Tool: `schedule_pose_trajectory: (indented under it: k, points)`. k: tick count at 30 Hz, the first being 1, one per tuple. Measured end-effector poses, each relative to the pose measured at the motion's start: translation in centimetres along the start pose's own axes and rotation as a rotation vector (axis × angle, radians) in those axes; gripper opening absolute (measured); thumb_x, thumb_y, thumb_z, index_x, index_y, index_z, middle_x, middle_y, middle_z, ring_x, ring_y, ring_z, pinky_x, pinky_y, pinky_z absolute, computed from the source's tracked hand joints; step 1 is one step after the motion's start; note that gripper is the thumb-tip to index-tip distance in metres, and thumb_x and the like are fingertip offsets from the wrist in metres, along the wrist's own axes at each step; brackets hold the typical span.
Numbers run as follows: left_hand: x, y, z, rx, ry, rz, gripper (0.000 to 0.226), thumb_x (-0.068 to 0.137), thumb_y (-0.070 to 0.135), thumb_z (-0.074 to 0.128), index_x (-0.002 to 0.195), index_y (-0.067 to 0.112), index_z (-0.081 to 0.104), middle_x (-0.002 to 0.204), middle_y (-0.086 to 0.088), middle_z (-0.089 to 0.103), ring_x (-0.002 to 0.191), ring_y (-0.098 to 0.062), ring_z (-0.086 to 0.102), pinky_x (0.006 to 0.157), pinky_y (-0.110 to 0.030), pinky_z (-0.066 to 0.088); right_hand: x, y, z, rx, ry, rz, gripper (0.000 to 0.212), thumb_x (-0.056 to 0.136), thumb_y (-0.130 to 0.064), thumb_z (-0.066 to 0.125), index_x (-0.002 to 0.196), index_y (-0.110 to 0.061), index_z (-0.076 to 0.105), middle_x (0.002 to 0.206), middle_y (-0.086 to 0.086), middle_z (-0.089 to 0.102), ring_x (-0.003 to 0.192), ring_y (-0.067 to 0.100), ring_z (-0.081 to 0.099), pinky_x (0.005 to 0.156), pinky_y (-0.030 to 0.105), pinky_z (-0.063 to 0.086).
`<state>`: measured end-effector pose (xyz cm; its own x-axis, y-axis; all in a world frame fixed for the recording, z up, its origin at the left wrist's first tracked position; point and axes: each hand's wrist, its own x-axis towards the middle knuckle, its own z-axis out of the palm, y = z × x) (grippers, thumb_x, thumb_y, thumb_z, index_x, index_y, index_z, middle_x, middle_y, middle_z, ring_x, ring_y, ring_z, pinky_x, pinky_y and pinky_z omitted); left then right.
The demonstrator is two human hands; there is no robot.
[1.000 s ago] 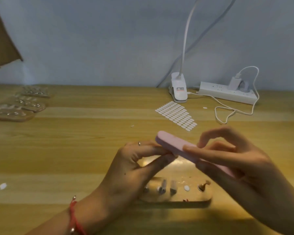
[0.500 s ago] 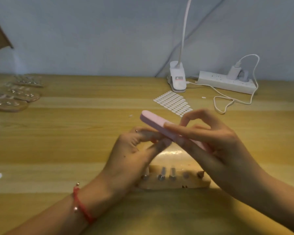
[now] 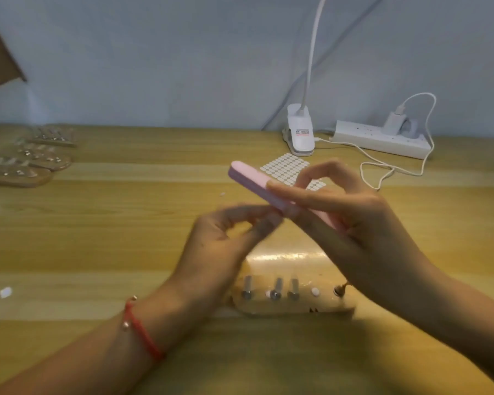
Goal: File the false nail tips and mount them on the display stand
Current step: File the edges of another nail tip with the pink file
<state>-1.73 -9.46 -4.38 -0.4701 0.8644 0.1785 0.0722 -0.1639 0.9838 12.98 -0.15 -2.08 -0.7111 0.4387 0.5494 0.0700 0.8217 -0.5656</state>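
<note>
My right hand (image 3: 354, 223) grips a pink nail file block (image 3: 251, 183), which slants up to the left above the table. My left hand (image 3: 226, 243) is blurred, with its thumb and forefinger pinched together right under the file; the nail tip between them is too small and blurred to make out. Below both hands lies the wooden display stand (image 3: 294, 306) with several metal pegs (image 3: 275, 289) and a white sticky dot (image 3: 315, 292) on it.
A sheet of white adhesive dots (image 3: 285, 166) lies behind the file. A clip lamp (image 3: 300, 132) and a white power strip (image 3: 382, 141) with a cable stand at the back right. Other wooden stands (image 3: 26, 163) sit far left. A white scrap (image 3: 5, 292) lies front left.
My right hand has slid the file up and to the right along my left fingertips. My left hand is now blurred by motion. The camera view has shifted a little.
</note>
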Motion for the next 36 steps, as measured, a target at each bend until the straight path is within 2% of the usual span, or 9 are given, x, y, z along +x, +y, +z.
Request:
schedule_pose_trajectory:
  k: [3,6,9,12,18,20,24,29,36]
  points:
    - [0.7,0.4,-1.1,-0.043,0.086,-0.012,0.025,0.068,0.043,0.065,0.089,0.033,0.075,0.097,0.016,0.074,0.099,0.005,0.063,0.084,-0.016,0.046,-0.1,0.1,-0.4,-0.033,0.008,-0.011,0.033,0.093,-0.031,0.053,0.125,-0.035,0.058,0.112,-0.007,0.051,0.099,0.001,0.051,0.074,0.012,0.045]
    - [-0.2,0.1,0.2,0.052,-0.013,-0.033,0.025,0.072,0.041,0.065,0.09,0.029,0.077,0.093,0.012,0.075,0.1,-0.003,0.064,0.098,-0.032,0.042,0.1,0.0,0.1,-0.101,-0.022,-0.044,0.034,0.093,-0.028,0.052,0.126,-0.03,0.058,0.113,0.0,0.05,0.093,0.008,0.056,0.075,0.015,0.048]
    - [0.1,0.5,-0.4,-0.024,0.02,0.024,0.026,0.07,0.036,0.066,0.09,0.022,0.076,0.09,0.014,0.075,0.09,0.005,0.065,0.081,-0.011,0.047,0.8,0.9,-0.7,-0.123,0.052,-0.006,0.035,0.09,-0.027,0.057,0.125,-0.03,0.057,0.114,0.002,0.051,0.095,0.005,0.051,0.077,0.01,0.047]
    - [1.1,0.3,-1.9,-0.065,0.123,0.012,0.027,0.073,0.035,0.063,0.094,0.021,0.072,0.083,0.018,0.073,0.079,0.014,0.062,0.07,-0.001,0.044,0.0,2.4,-2.3,-0.096,0.108,0.103,0.036,0.089,-0.029,0.059,0.125,-0.036,0.056,0.119,0.001,0.051,0.108,0.013,0.05,0.08,0.02,0.054]
    - [0.6,-1.0,-1.1,0.074,0.043,-0.001,0.026,0.077,0.037,0.06,0.097,0.024,0.071,0.085,0.019,0.073,0.081,0.013,0.061,0.068,0.0,0.042,-1.7,4.1,-2.8,-0.021,0.065,0.122,0.039,0.09,-0.021,0.057,0.128,-0.026,0.055,0.117,0.003,0.06,0.103,0.019,0.057,0.074,0.044,0.053]
    - [0.6,-1.1,-1.0,0.084,0.017,0.008,0.024,0.078,0.035,0.06,0.098,0.024,0.07,0.088,0.017,0.073,0.085,0.01,0.063,0.07,-0.001,0.043,-1.6,4.0,-3.0,-0.033,0.064,0.06,0.036,0.094,-0.02,0.055,0.13,-0.02,0.055,0.116,0.004,0.062,0.103,0.019,0.058,0.075,0.041,0.052]
    - [0.4,-1.2,-0.7,0.083,-0.047,0.027,0.021,0.078,0.028,0.062,0.096,0.022,0.071,0.093,0.012,0.074,0.088,0.005,0.066,0.073,-0.006,0.046,-1.9,2.9,-1.3,-0.046,-0.008,-0.062,0.035,0.096,-0.019,0.052,0.13,-0.021,0.053,0.119,0.008,0.059,0.107,0.012,0.056,0.083,0.021,0.052]
    - [0.7,-1.1,-1.0,0.079,-0.007,0.039,0.023,0.077,0.028,0.062,0.098,0.022,0.071,0.082,0.017,0.074,0.08,0.009,0.064,0.066,-0.003,0.044,-1.8,3.2,-0.7,-0.133,-0.033,-0.106,0.035,0.094,-0.008,0.056,0.127,-0.017,0.057,0.12,0.011,0.057,0.109,0.026,0.056,0.087,0.04,0.053]
    - [0.5,-1.4,-0.8,0.089,-0.057,0.037,0.026,0.072,0.032,0.064,0.094,0.022,0.073,0.091,0.012,0.075,0.086,0.004,0.065,0.07,-0.008,0.046,-1.7,3.0,-0.8,-0.192,-0.052,-0.167,0.034,0.094,-0.015,0.051,0.126,-0.025,0.053,0.119,0.003,0.058,0.11,0.023,0.054,0.09,0.034,0.05]
